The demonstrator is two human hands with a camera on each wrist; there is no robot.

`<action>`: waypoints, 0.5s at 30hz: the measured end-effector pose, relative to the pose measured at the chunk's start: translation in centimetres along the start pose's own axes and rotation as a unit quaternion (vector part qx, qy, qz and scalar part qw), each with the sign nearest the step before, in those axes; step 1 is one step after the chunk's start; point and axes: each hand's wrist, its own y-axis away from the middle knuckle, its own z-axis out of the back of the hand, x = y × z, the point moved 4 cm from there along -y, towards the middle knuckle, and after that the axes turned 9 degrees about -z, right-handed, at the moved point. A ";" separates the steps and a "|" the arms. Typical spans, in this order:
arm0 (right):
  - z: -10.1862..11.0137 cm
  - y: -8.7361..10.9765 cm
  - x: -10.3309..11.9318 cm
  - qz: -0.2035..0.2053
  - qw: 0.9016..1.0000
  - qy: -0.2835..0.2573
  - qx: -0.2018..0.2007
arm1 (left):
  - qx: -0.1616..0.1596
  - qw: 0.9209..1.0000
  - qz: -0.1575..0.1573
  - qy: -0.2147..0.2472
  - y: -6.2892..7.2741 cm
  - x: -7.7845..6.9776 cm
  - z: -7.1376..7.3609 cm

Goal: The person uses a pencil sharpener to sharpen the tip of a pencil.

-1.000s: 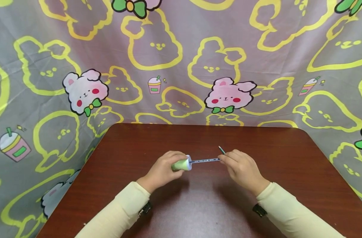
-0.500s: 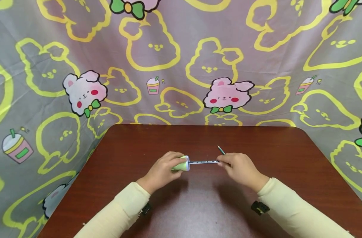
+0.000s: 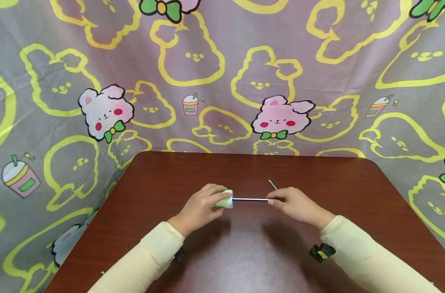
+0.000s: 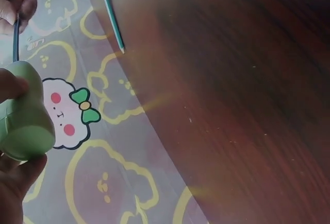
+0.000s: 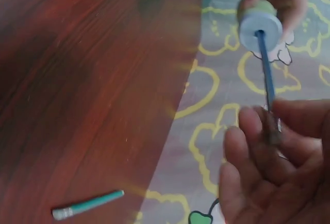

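My left hand (image 3: 202, 205) grips a light green pencil sharpener (image 4: 31, 139) with a pale white end face, held on its side above the table. A dark blue pencil (image 3: 249, 199) runs level out of the hole in that face (image 5: 248, 32); its inserted tip is hidden. Thumb and fingers of my right hand (image 3: 295, 203) pinch the pencil near its outer end. In the right wrist view the other right fingers curve loosely beneath it. Beyond the right hand, a green pencil (image 3: 272, 184) lies on the table, partly covered by that hand in the head view.
The brown wooden table (image 3: 237, 252) has rounded far corners. A grey curtain (image 3: 215, 93) with cartoon rabbits hangs along its back and sides. A dark strap device (image 3: 322, 252) sits at the right wrist. Small specks dot the tabletop in the left wrist view.
My right hand has turned at the wrist, and the pencil has rolled with it: its printed marks no longer show. The left hand keeps the sharpener nearly still.
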 end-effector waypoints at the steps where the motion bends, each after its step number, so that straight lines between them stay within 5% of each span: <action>1: 0.1 0.1 0.1 0.025 0.999 0.030 -0.032 | 0.001 1.000 0.012 0.005 0.0 0.2 0.0; 4: 0.1 0.5 0.6 0.136 0.974 0.117 -0.139 | 0.000 0.999 0.042 0.028 -0.1 0.6 0.2; 8: -0.1 1.2 1.0 0.299 0.888 0.208 -0.280 | 0.009 0.994 0.080 0.076 -0.2 0.8 0.4; 10: -0.3 1.4 1.1 0.348 0.855 0.220 -0.315 | 0.018 0.991 0.095 0.097 -0.3 0.8 0.5; 12: -0.4 1.5 1.3 0.374 0.834 0.228 -0.337 | 0.027 0.988 0.106 0.111 -0.2 0.8 0.4; 15: -0.7 1.6 1.4 0.391 0.819 0.230 -0.351 | 0.037 0.986 0.112 0.114 -0.2 0.7 0.4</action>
